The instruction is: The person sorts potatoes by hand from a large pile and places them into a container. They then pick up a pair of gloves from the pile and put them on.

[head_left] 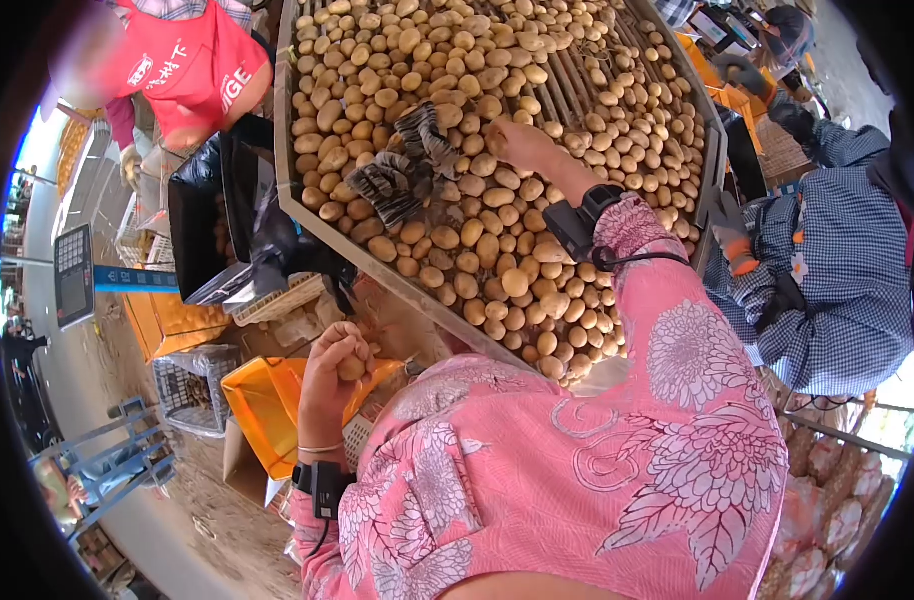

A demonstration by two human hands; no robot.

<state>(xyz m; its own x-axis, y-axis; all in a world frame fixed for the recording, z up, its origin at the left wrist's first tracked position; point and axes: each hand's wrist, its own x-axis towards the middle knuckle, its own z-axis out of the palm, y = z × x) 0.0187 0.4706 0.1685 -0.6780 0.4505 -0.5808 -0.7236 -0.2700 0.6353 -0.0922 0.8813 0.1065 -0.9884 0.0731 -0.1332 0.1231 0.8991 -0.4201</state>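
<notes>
The work area has a bare floor (202, 530) and a large sorting table (377, 268) with a raised rim. Potatoes (497, 198) cover most of the table; strips of its slatted bed (562, 95) show between them near the far side.

Right hand (525, 147): extended over the table, palm down, with the fingertips at the potatoes. The fingers are bent toward the pile; whether they grip a potato cannot be told from this angle. A black device (570, 228) is strapped at the wrist, above a pink flowered sleeve (692, 370).

Left hand (327, 382): raised outside the near rim, apart from the table. The fingers are curled narrowly around a single potato (352, 368), which is partly covered by them. A second black strapped unit (327, 488) and a thin bracelet (321, 448) are fitted at this wrist.

A pair of striped gloves (402, 165) lies on the potatoes, to the left of the right hand. An orange container (257, 410) stands below and beside the left hand; a wrapped basket (192, 390) is next to it. Black plastic bags (197, 210) are positioned along the table's left side, near a display unit (74, 262).

A person in a red apron (202, 75) is at the upper left. A person in checked clothing (837, 280) is at the right.
</notes>
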